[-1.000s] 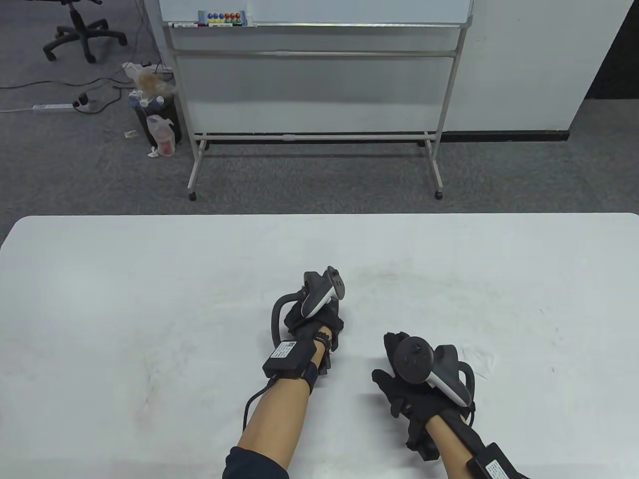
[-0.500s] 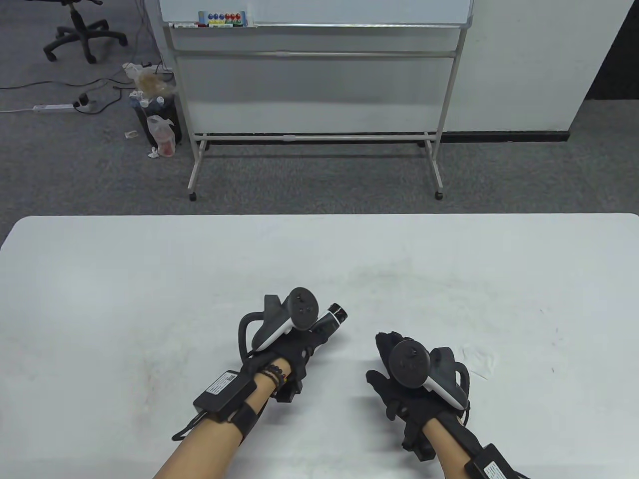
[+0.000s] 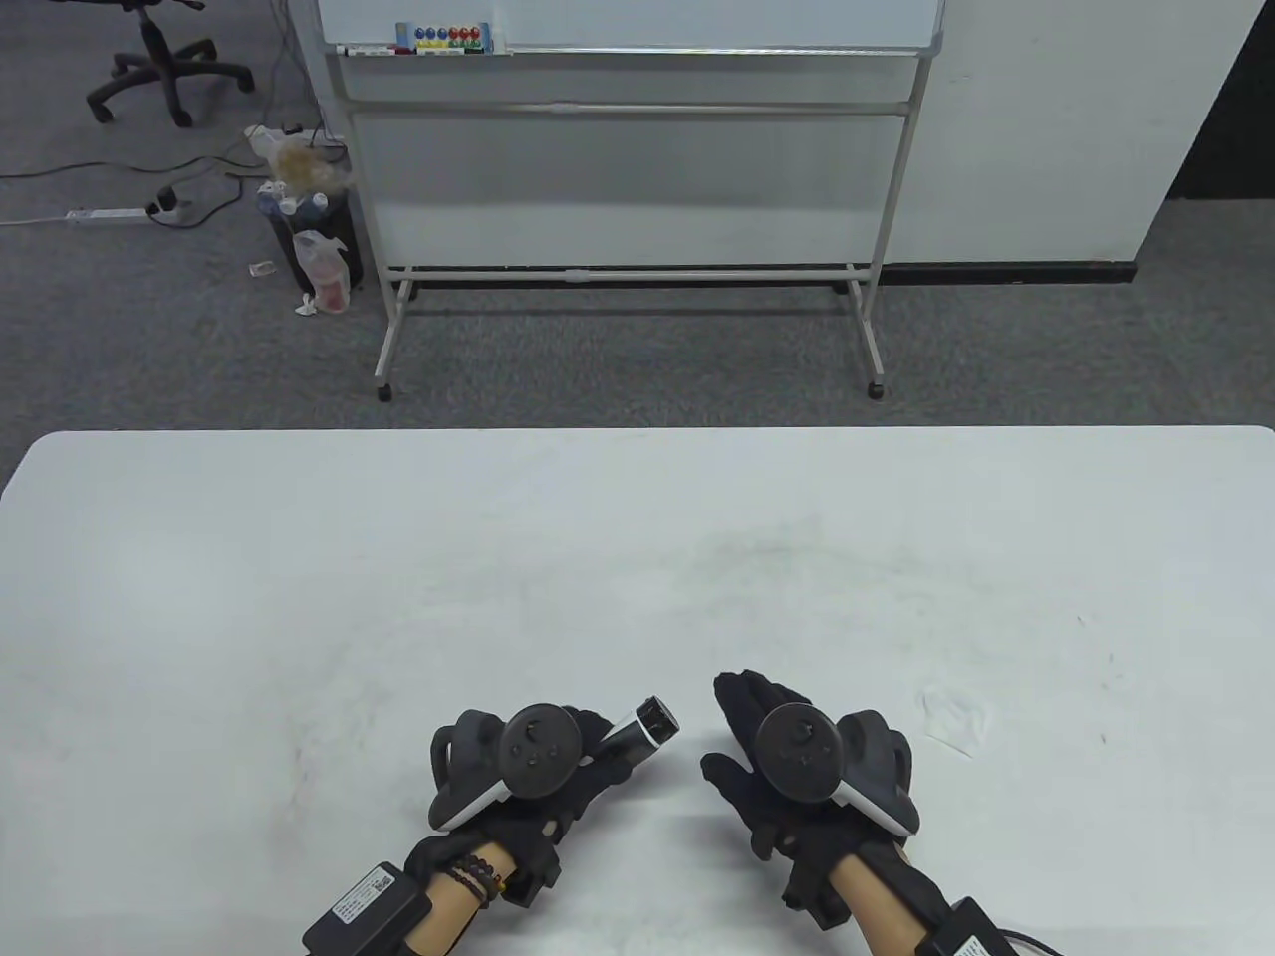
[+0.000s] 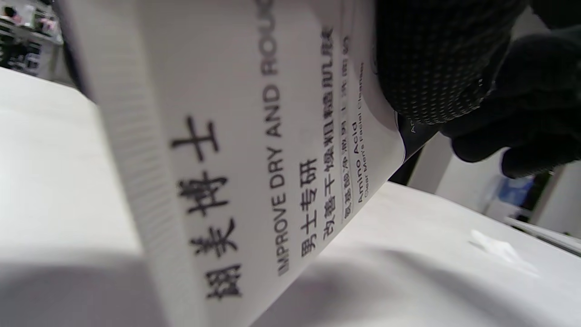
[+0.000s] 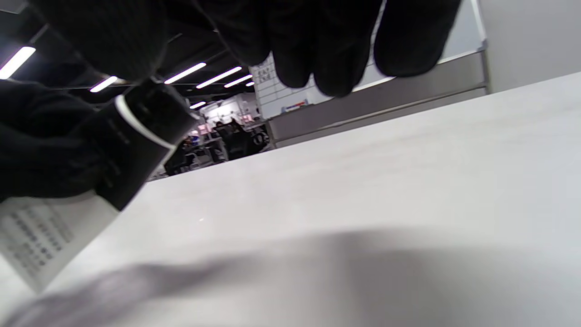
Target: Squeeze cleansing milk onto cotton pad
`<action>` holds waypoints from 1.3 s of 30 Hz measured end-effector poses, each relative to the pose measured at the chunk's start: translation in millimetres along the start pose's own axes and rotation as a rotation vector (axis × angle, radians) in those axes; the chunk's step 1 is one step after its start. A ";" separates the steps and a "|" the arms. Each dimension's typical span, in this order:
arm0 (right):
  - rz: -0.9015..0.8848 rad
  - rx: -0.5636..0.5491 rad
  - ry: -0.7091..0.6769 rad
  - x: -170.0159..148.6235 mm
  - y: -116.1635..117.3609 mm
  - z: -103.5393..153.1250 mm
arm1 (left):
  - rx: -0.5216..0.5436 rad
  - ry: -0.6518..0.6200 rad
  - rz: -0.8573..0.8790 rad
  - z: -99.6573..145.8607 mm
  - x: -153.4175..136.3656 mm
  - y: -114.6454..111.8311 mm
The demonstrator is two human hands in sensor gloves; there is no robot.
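Near the lower middle of the frame, your left hand point(image 3: 558, 777) grips the cleansing milk tube point(image 3: 637, 732), its black cap point(image 3: 657, 715) pointing toward the upper right. Your right hand point(image 3: 787, 767) hovers just beside the cap with fingers point(image 5: 336, 50) spread loosely, holding nothing. The cotton pad point(image 3: 954, 715) lies flat on the white surface point(image 3: 398, 597), right of your right hand. Beyond the surface, a whiteboard stand point(image 3: 628, 199) fills the upper frame.
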State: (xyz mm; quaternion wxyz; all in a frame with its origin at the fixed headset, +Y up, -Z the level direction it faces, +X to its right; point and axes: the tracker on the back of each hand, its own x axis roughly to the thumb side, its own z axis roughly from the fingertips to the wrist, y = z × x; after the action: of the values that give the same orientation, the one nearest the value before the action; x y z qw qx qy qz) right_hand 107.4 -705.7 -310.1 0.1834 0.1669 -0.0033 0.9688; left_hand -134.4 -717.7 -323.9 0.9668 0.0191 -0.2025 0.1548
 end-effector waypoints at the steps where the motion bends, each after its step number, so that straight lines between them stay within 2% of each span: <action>1: -0.003 0.007 -0.028 2.7 1.5 0.0 | -0.006 -0.020 -0.013 -0.2 1.7 -1.0; 7: 0.025 -0.021 -0.150 24.0 7.3 2.6 | -0.039 -0.104 -0.007 3.3 9.0 -6.0; 10: 0.085 -0.026 -0.155 28.9 10.0 3.5 | -0.052 -0.133 -0.008 5.0 7.5 -6.3; 14: 0.065 -0.016 -0.178 31.0 14.3 3.4 | -0.082 -0.169 0.033 7.5 11.5 -5.3; 16: 0.054 -0.034 -0.177 33.3 13.7 4.9 | -0.070 -0.193 -0.008 8.9 14.8 -2.8; 19: 0.107 -0.116 -0.179 39.8 12.1 7.5 | -0.074 -0.195 0.050 9.6 17.0 -1.9; 23: 0.167 -0.203 -0.128 47.9 15.6 10.6 | -0.031 -0.228 -0.049 9.6 25.1 1.3; 26: 0.177 -0.183 -0.112 48.9 18.0 9.6 | -0.048 -0.227 -0.046 8.7 26.4 -0.7; 27: 0.203 -0.243 -0.080 46.3 16.9 12.3 | -0.056 -0.231 -0.078 8.6 26.0 -1.6; 28: 0.222 -0.277 -0.129 41.2 15.6 10.4 | -0.058 -0.261 -0.122 10.0 23.0 -0.4; 29: 0.175 -0.230 -0.121 38.3 13.2 7.5 | -0.055 -0.311 -0.072 9.5 22.0 -0.8; 31: 0.054 -0.129 -0.094 30.3 10.5 4.2 | -0.127 -0.311 0.006 10.2 20.8 -4.7; 33: -0.072 -0.115 -0.088 18.9 7.9 2.0 | -0.128 -0.362 0.022 9.0 19.2 -5.5; 34: -0.120 -0.115 -0.070 12.6 8.4 0.4 | -0.139 -0.348 0.056 8.4 18.7 -5.9; 37: -0.089 -0.079 -0.031 -2.8 8.7 -3.2 | -0.115 -0.328 0.084 7.0 17.4 -6.8; 39: -0.036 -0.123 0.020 -13.9 5.0 -4.0 | -0.098 -0.297 0.097 6.4 14.2 -5.3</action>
State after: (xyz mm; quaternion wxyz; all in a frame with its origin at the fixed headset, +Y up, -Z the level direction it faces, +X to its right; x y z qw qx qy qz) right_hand 116.5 -715.0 -318.1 0.2106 0.1456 -0.0581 0.9649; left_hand -122.9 -719.2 -312.2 0.9174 -0.0151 -0.3511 0.1870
